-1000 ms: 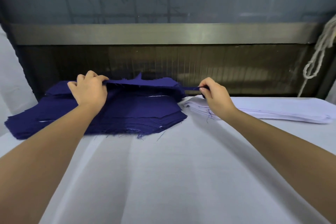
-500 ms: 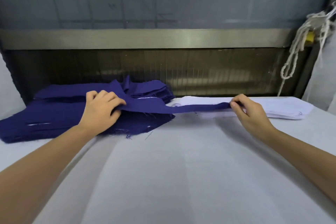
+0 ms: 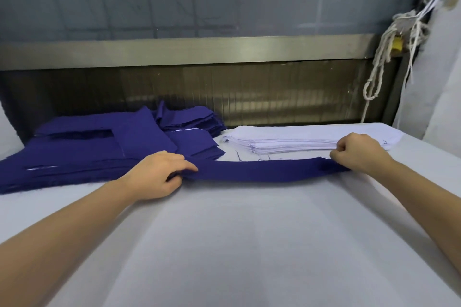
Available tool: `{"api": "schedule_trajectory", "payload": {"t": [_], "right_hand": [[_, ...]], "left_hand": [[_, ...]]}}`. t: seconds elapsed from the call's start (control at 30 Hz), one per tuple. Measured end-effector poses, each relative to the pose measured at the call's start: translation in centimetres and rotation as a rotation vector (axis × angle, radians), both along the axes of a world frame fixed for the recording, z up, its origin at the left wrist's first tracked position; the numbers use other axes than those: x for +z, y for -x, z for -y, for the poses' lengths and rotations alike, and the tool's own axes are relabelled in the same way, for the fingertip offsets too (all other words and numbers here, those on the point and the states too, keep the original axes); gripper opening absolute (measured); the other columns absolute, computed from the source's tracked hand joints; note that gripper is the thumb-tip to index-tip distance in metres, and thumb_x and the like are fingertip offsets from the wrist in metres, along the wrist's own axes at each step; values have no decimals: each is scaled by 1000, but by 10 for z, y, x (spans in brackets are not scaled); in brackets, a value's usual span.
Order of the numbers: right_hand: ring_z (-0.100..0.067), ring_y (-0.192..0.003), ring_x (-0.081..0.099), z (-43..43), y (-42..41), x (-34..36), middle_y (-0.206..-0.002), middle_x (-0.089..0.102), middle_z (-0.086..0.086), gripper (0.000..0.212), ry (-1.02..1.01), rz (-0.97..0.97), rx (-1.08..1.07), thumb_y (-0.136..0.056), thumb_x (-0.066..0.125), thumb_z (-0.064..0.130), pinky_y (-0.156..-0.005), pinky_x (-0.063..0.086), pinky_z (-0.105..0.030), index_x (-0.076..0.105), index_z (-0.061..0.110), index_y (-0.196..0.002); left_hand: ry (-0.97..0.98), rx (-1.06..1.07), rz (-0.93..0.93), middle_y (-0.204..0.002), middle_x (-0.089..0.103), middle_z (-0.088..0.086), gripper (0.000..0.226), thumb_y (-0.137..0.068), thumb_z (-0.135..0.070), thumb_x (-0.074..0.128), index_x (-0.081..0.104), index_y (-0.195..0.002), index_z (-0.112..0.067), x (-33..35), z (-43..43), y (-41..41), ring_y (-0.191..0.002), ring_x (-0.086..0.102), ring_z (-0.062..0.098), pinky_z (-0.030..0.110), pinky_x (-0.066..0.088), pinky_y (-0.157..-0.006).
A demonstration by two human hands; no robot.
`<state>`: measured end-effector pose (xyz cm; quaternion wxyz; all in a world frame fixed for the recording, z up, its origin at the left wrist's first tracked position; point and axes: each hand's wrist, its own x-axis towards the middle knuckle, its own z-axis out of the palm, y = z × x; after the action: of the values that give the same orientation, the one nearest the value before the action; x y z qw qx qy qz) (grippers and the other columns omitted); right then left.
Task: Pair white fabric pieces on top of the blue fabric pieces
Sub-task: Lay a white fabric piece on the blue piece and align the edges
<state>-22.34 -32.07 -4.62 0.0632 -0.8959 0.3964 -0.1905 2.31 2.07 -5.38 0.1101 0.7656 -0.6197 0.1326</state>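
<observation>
Blue strip: one long narrow piece of dark blue cloth, stretched low across the table between the two hands; it ran in front of both stacks
Left hand: gripped the strip's left end, fingers wrapped over the cloth, wrist low on the table just in front of the blue stack
Right hand: knuckles up, fingers curled tight, pinching the strip's right end beside the front right corner of the white stack
Blue stack: a broad heap of dark blue cut pieces at the far left of the table, some upper pieces lying askew, a few white chalk marks showing
White stack: a flat pile of white pieces at the far right, touching the blue stack at its left corner, layered edges facing the person
Table: covered in pale cloth
Rope: whitish cord, knotted and looped, hung at the far right above the table
Metal rail: ran along the wall behind both stacks
</observation>
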Motion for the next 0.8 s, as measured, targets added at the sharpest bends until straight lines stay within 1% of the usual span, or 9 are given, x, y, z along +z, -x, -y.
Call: {"api": "schedule_trajectory", "payload": {"t": [0.1,0.23,0.3,0.37,0.43,0.5,0.57,0.67,0.8], "right_hand": [[-27,-70,52,0,3,4,-64,53,-5,22,18,-109,-39,-82,57,24,-58,38,-28,56,9,-65],[-27,-82,53,-2,4,5,-78,53,-4,18,8,-215,-86,-83,55,31,-68,41,-29,57,13,-83],[-25,-84,53,-5,3,5,-81,52,-2,18,32,-281,-125,-85,53,34,-74,40,-31,55,16,-86],[-23,-83,49,-8,1,3,-79,51,2,19,162,-387,-166,-87,48,40,-87,33,-36,51,21,-87],[-22,-82,48,-11,-1,0,-80,52,3,22,289,-427,-150,-88,44,44,-90,28,-37,50,22,-90],[-23,-87,52,-14,-4,-5,-94,60,-1,29,242,-342,-53,-90,44,45,-81,33,-35,51,20,-103],[-27,-96,54,-17,-6,-8,-109,60,-6,38,101,-238,25,-92,46,46,-74,40,-33,47,18,-117],[-29,-106,53,-17,-7,-9,-120,57,-9,46,-3,-262,58,-92,47,49,-77,43,-35,41,16,-124],[-30,-107,53,-14,-5,-8,-121,56,-11,46,-46,-279,36,-93,45,47,-84,46,-38,39,14,-124]], "left_hand": [[-27,14,-100,-87,58,-15,43,-78,-16,47,66,-117,-23,0,0,7,-75,50,3,24,43,-79],[-79,-8,-202,-81,58,-11,50,-72,-20,42,65,-116,-23,-2,4,14,-69,49,0,16,40,-69],[-77,-20,-228,-93,64,-13,45,-78,-25,43,65,-117,-25,-5,7,16,-80,56,1,20,44,-76],[-44,-30,-232,-110,62,-21,41,-86,-35,40,65,-118,-25,-8,11,17,-98,58,1,20,44,-87],[-16,-21,-208,-113,64,-20,36,-94,-41,41,64,-119,-27,-10,15,16,-99,58,0,21,45,-87],[-45,20,-145,-102,67,-16,30,-96,-39,46,60,-122,-34,-12,20,14,-87,58,0,23,46,-80],[-68,57,-103,-82,62,-16,30,-95,-40,48,56,-124,-39,-14,23,12,-75,53,-3,19,43,-70],[-69,90,-90,-66,50,-15,30,-95,-42,47,53,-125,-41,-16,26,11,-65,47,-3,16,36,-60],[-75,103,-74,-62,47,-13,30,-96,-43,43,52,-125,-40,-17,29,9,-62,46,-2,18,34,-57]]}}
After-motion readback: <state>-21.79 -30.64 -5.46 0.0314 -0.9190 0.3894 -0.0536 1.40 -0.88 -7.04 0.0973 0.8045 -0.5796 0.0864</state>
